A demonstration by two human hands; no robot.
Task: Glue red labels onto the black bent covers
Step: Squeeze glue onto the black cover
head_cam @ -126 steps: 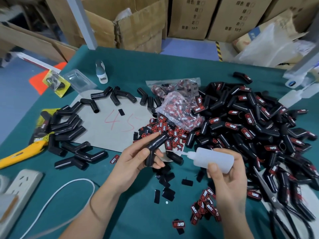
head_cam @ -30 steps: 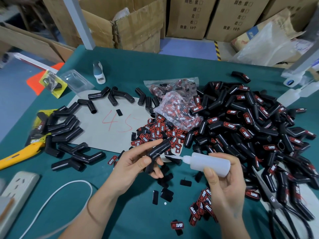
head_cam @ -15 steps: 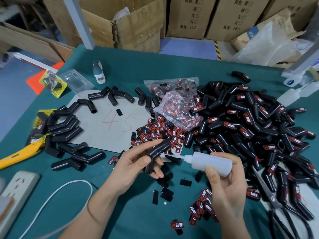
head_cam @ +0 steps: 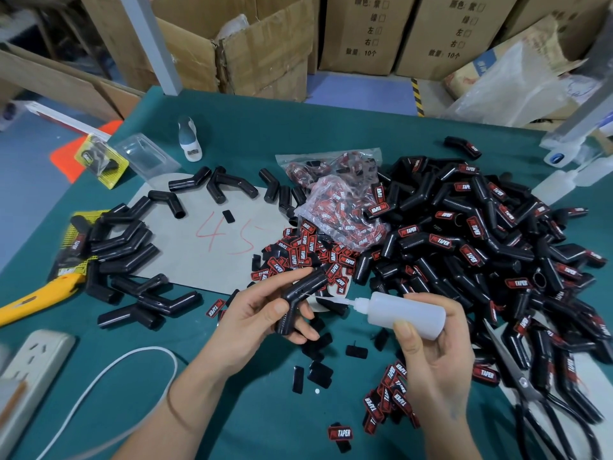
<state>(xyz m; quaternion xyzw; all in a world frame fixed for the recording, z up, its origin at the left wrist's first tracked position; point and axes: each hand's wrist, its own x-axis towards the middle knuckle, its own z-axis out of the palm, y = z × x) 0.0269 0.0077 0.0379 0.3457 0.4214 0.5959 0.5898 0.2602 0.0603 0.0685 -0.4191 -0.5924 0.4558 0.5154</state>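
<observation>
The black bent cover [head_cam: 300,298] sits in my left hand [head_cam: 262,318], pinched between thumb and fingers at its elbow. Its upper leg runs up and away to the right, toward the label heap, and its lower leg drops toward my palm. My right hand [head_cam: 431,353] is wrapped around the glue bottle [head_cam: 403,313], which lies nearly level with its thin nozzle aimed left, the tip touching or just short of the upper leg's flat face (I cannot tell which). So the bottle's long axis meets the cover's upper leg almost side-on, and the coming dab depends on that face staying turned toward the nozzle. The right hand does the reaching; the left only has to hold steady.

Just beyond my left fingertips lies the loose heap of red labels [head_cam: 308,250], the closest source for the next piece. A smaller scatter of labels [head_cam: 386,398] rests near my right wrist. Beyond and right of my right hand is the large pile of finished covers [head_cam: 481,247], and out past my left hand are the bare covers [head_cam: 126,250] on the green surface [head_cam: 265,419].
</observation>
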